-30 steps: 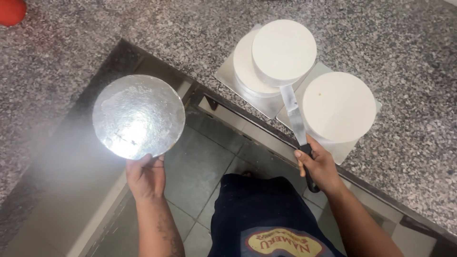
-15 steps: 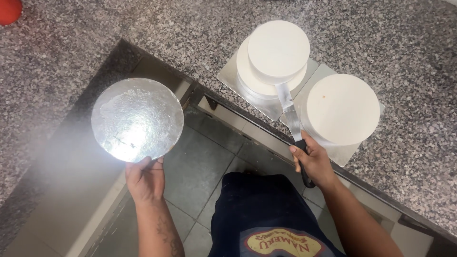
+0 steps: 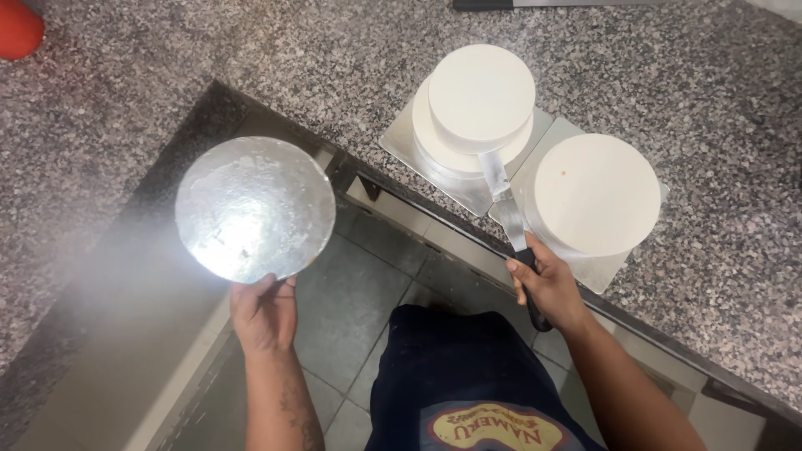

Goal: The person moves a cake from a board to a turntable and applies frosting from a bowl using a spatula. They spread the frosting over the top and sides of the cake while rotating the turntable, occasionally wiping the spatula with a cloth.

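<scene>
Fingers of the right hand are wrapped tight around the black handle of a long flat knife. Fingers of the left hand pinch the near edge of a round silver board and hold it up flat, out in front of the body.

Beyond the right fingers lies the big speckled stone counter. On it, just past the knife tip, stands a two-layer white cake on a square silver board. Right beside the right fingers, on the outer side, sits a single round white cake on its own square board.

A second ago the knife blade rested by the single cake. Now it has swung away, and its tip touches the low side of the two-layer cake. The right hand has moved a little that way too. So the knife work looks to be turning to the tall cake.

The round silver board has hardly moved; it stays up in the left fingers, well apart from both cakes.

Far past the left fingers, a small red thing peeks in at the corner.
</scene>
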